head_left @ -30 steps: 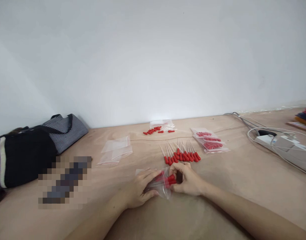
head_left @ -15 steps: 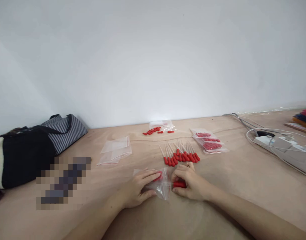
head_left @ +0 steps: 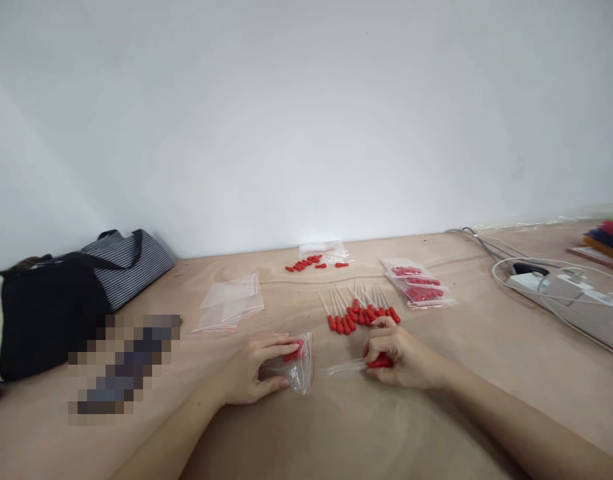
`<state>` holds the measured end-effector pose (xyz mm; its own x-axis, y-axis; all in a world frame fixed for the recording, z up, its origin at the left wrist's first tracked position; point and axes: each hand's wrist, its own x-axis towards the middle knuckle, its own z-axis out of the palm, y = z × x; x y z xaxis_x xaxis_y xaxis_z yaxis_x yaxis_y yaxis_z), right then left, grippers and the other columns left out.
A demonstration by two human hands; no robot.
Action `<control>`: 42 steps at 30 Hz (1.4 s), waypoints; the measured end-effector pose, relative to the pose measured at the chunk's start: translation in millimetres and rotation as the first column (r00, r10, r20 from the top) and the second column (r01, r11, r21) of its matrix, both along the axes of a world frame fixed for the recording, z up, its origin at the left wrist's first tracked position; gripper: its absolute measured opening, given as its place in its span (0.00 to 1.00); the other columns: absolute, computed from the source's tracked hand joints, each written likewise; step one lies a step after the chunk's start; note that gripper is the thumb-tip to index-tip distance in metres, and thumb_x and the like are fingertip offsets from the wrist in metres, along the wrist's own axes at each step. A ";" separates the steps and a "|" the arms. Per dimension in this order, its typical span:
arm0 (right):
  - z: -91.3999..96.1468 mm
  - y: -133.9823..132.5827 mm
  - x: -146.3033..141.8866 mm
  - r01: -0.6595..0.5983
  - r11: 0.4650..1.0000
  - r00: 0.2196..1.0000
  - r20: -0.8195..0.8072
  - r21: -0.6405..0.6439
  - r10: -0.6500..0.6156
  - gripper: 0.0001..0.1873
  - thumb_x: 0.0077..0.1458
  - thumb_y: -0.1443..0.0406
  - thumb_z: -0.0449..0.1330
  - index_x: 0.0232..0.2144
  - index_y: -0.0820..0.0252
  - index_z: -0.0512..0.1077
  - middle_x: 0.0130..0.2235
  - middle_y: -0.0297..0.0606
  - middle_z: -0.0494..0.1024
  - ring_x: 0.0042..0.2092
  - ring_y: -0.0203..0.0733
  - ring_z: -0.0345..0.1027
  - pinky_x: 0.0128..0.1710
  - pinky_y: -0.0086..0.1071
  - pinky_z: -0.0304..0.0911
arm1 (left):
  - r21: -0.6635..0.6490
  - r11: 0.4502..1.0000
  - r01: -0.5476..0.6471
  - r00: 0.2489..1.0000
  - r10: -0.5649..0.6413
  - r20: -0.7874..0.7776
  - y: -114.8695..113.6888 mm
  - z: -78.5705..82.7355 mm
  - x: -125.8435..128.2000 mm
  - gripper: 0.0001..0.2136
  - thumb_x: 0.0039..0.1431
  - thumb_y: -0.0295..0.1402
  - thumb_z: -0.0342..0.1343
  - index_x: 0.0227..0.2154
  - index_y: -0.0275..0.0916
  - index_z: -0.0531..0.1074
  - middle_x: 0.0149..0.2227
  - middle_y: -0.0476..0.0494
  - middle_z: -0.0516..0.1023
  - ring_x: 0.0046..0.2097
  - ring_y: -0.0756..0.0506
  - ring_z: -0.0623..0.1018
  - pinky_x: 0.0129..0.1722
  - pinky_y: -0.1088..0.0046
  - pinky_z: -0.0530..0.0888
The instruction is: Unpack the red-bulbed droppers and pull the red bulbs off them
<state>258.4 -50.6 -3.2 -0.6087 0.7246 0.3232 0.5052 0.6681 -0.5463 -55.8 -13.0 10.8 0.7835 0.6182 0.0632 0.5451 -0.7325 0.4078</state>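
On the plywood table (head_left: 436,413), our left hand (head_left: 251,373) pinching zip bag (head_left: 296,367), right hand (head_left: 401,353) gripping red-bulb pipette (head_left: 359,365), clear of bag mouth

1. This looks like a makeshift packing bench in a small workshop or home business: a bare, unfinished plywood tabletop (head_left: 336,427) runs up against a plain white wall (head_left: 306,113).
2. Batches of one product cover the middle: a row of clear droppers with red rubber bulbs (head_left: 359,310), loose red rubber bulbs (head_left: 313,262) farther back, and filled clear zip bags with red seals (head_left: 419,283) to their right.
3. A stack of empty clear zip bags (head_left: 231,301) lies to the left.
4. White cables and a white power strip (head_left: 556,283) sprawl at the far right.
5. A striped black and grey fabric tote bag (head_left: 71,293) sits on the left, a personal item on the bench.
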 end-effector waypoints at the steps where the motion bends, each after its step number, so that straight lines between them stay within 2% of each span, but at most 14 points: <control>1: 3.7 1.3 6.5 0.027 1.000 0.999 -0.016 0.004 -0.027 0.05 0.43 0.71 0.56 0.21 0.57 0.64 0.28 0.29 0.73 0.30 0.33 0.66 0.49 0.39 0.50 | 0.000 1.000 0.000 1.000 0.000 0.002 0.4 -0.3 -0.3 0.23 0.53 0.39 0.53 0.53 0.47 0.61 0.55 0.44 0.64 0.55 0.41 0.64 0.53 0.57 0.63; 4: 11.6 8.1 23.3 0.138 0.990 0.986 -0.099 0.035 -0.134 0.03 0.45 0.67 0.57 0.22 0.56 0.66 0.29 0.31 0.75 0.31 0.36 0.67 0.46 0.39 0.54 | 0.007 1.000 0.000 1.000 0.000 0.002 1.4 -3.7 -1.3 0.23 0.53 0.40 0.53 0.53 0.48 0.61 0.55 0.45 0.64 0.55 0.41 0.64 0.53 0.57 0.63; 6: 12.1 14.4 25.8 0.290 0.953 0.948 -0.162 0.084 -0.274 0.04 0.46 0.64 0.57 0.22 0.56 0.67 0.28 0.32 0.75 0.30 0.37 0.67 0.42 0.38 0.56 | 0.019 1.000 -0.011 1.000 0.011 -0.001 1.9 -7.5 -1.4 0.23 0.54 0.41 0.53 0.54 0.48 0.60 0.55 0.44 0.64 0.56 0.40 0.64 0.53 0.57 0.63; 8: 8.8 21.5 18.5 0.476 0.868 0.874 -0.184 0.142 -0.450 0.06 0.47 0.63 0.56 0.21 0.57 0.66 0.26 0.33 0.74 0.28 0.38 0.66 0.37 0.36 0.57 | 0.033 0.999 -0.026 1.000 0.026 -0.004 2.1 -11.4 -0.6 0.24 0.54 0.42 0.52 0.54 0.48 0.60 0.56 0.44 0.64 0.56 0.40 0.63 0.53 0.56 0.62; 10: 3.5 28.7 3.2 0.596 0.778 0.803 -0.129 0.198 -0.582 0.07 0.46 0.65 0.54 0.19 0.58 0.65 0.23 0.32 0.72 0.26 0.37 0.64 0.36 0.36 0.56 | 0.042 0.998 -0.037 0.999 0.037 -0.002 2.1 -14.3 1.0 0.24 0.54 0.42 0.52 0.54 0.48 0.59 0.56 0.44 0.63 0.56 0.40 0.63 0.54 0.55 0.61; 12: -1.8 35.4 -15.3 0.633 0.726 0.760 -0.040 0.268 -0.648 0.07 0.46 0.67 0.53 0.19 0.59 0.63 0.21 0.32 0.71 0.27 0.37 0.64 0.40 0.38 0.53 | 0.042 0.998 -0.040 0.999 0.040 0.005 1.8 -15.7 3.0 0.24 0.54 0.42 0.52 0.54 0.47 0.59 0.56 0.44 0.63 0.56 0.40 0.62 0.54 0.55 0.61; 18: -10.7 46.3 -54.1 0.637 0.658 0.649 0.179 0.402 -0.739 0.08 0.48 0.72 0.50 0.28 0.63 0.68 0.32 0.42 0.75 0.34 0.42 0.66 0.45 0.41 0.45 | -0.006 0.998 -0.061 0.998 0.061 -0.012 -0.7 -9.3 6.6 0.25 0.53 0.45 0.51 0.54 0.46 0.60 0.56 0.43 0.63 0.56 0.39 0.62 0.54 0.55 0.60; 21: -13.0 46.9 -61.1 0.630 0.659 0.638 0.210 0.411 -0.741 0.07 0.49 0.71 0.50 0.29 0.63 0.69 0.34 0.43 0.75 0.35 0.43 0.66 0.44 0.41 0.44 | -0.064 0.997 -0.049 0.999 0.049 0.002 0.3 -1.4 9.9 0.24 0.54 0.47 0.50 0.53 0.45 0.61 0.55 0.43 0.64 0.56 0.39 0.62 0.55 0.57 0.59; 23: -13.8 46.6 -63.0 0.639 0.654 0.642 0.187 0.405 -0.743 0.08 0.52 0.65 0.51 0.30 0.63 0.68 0.35 0.44 0.74 0.36 0.43 0.66 0.43 0.41 0.44 | -0.108 0.993 -0.040 0.999 0.043 0.025 1.9 3.3 13.8 0.22 0.56 0.46 0.47 0.52 0.44 0.63 0.54 0.43 0.65 0.55 0.41 0.64 0.54 0.60 0.61; 27: -12.9 42.3 -54.4 0.639 0.660 0.687 0.091 0.395 -0.721 0.17 0.54 0.54 0.50 0.31 0.62 0.68 0.36 0.43 0.74 0.37 0.44 0.65 0.42 0.40 0.45 | -0.133 0.985 -0.112 0.993 0.115 0.018 2.3 4.7 21.3 0.22 0.57 0.45 0.47 0.51 0.42 0.63 0.54 0.41 0.64 0.54 0.42 0.66 0.53 0.63 0.62; 30: -11.0 33.8 -32.2 0.553 0.737 0.787 0.047 0.388 -0.615 0.16 0.55 0.54 0.50 0.31 0.60 0.69 0.35 0.40 0.74 0.38 0.42 0.65 0.42 0.38 0.46 | -0.094 0.983 -0.160 0.987 0.156 -0.044 -3.3 1.5 21.4 0.23 0.56 0.46 0.48 0.53 0.45 0.61 0.58 0.42 0.59 0.57 0.40 0.62 0.54 0.59 0.60; 32: -10.7 27.4 -14.1 0.421 0.812 0.870 0.074 0.405 -0.488 0.14 0.55 0.56 0.51 0.36 0.58 0.70 0.40 0.40 0.73 0.41 0.41 0.64 0.43 0.38 0.46 | -0.074 0.985 -0.153 0.987 0.149 -0.058 -8.6 0.3 18.7 0.24 0.55 0.46 0.48 0.55 0.47 0.59 0.59 0.43 0.57 0.58 0.39 0.59 0.55 0.56 0.59; 35: -13.6 22.5 4.6 0.280 0.855 0.921 0.128 0.436 -0.367 0.14 0.56 0.59 0.50 0.43 0.54 0.69 0.45 0.40 0.72 0.45 0.42 0.62 0.47 0.40 0.42 | -0.078 0.990 -0.116 0.993 0.113 -0.042 -15.1 -0.3 14.3 0.25 0.54 0.45 0.50 0.55 0.48 0.58 0.59 0.43 0.57 0.58 0.38 0.59 0.55 0.55 0.59; 42: -27.4 35.1 -11.1 0.381 0.818 0.905 0.007 0.431 -0.425 0.12 0.57 0.61 0.50 0.35 0.52 0.73 0.33 0.35 0.77 0.38 0.39 0.64 0.47 0.42 0.39 | -0.108 0.988 -0.106 0.994 0.109 0.016 -16.7 -6.2 15.0 0.24 0.54 0.39 0.53 0.55 0.48 0.59 0.58 0.44 0.60 0.57 0.40 0.62 0.54 0.57 0.62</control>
<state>247.3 -15.5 -30.6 -0.3361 0.7262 0.5997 0.8145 0.5438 -0.2021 -40.9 -29.7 4.6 0.7113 0.7028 0.0091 0.6083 -0.6220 0.4931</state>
